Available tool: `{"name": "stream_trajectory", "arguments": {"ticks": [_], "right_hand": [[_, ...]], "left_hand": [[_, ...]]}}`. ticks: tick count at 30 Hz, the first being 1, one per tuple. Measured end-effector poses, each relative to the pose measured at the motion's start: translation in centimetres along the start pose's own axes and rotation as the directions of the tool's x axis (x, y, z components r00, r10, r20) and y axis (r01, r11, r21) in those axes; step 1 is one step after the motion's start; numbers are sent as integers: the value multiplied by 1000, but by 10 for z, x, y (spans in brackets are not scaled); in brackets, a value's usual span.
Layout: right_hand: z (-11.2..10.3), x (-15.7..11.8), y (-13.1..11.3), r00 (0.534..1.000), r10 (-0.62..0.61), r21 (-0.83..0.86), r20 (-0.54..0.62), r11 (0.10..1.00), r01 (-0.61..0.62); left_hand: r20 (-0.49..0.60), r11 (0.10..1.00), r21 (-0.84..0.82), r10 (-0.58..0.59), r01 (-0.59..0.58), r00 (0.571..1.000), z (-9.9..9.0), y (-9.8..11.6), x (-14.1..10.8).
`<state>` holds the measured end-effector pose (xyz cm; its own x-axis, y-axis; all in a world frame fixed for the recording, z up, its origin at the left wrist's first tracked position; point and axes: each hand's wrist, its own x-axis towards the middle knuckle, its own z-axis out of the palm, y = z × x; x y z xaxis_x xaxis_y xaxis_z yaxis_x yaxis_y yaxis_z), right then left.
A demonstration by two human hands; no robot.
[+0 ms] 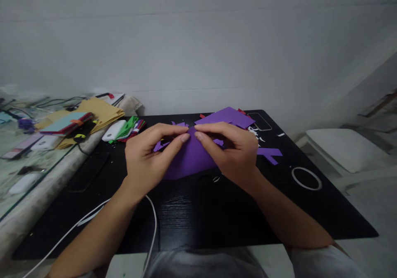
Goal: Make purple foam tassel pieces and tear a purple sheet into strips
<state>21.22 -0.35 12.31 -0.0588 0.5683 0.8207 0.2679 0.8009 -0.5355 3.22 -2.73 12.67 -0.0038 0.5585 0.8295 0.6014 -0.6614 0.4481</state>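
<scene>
A sheet of purple paper (192,159) is held up over the black table, its top edge pinched between both my hands. The thumb and forefinger of my left hand (151,147) close on it just left of its top middle. My right hand (232,147) grips it the same way, close beside, fingertips almost touching the left ones. Behind the hands lie more purple sheets (228,116) and purple scraps (180,124), partly hidden. To the right of my right hand are purple strips (269,153).
A white ring (307,178) and white paper bits (254,133) lie on the black table (192,216). Green paper bundles (125,128) sit at the left back. A white cable (154,216) crosses the near left. A white stool (335,147) stands at right.
</scene>
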Motion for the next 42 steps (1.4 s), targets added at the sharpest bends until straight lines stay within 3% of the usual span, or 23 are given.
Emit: {"name": "stream_trajectory", "arguments": {"ticks": [23,28,31,35,38,42], "right_hand": [[-1,1,-3,1000,-13,-68,6,998,13],[-1,0,-1,1000,12,-47,19,999,-11],[0,1,-1,999,-4,-30,41,1000,5],[2,1,1,997,-14,5,76,1000,13],[0,1,3,989,35,62,144,997,-45],[-9,6,10,960,122,126,253,979,-157]], "left_hand": [[-48,996,-67,62,-65,997,3,0,0],[10,997,-73,-31,32,999,-1,0,0],[104,992,-71,-94,101,990,-5,-2,3],[176,992,-75,-83,97,981,-7,-5,5],[136,990,-81,-100,111,986,-7,-7,6],[-24,985,-70,-157,155,987,-10,-13,9]]}}
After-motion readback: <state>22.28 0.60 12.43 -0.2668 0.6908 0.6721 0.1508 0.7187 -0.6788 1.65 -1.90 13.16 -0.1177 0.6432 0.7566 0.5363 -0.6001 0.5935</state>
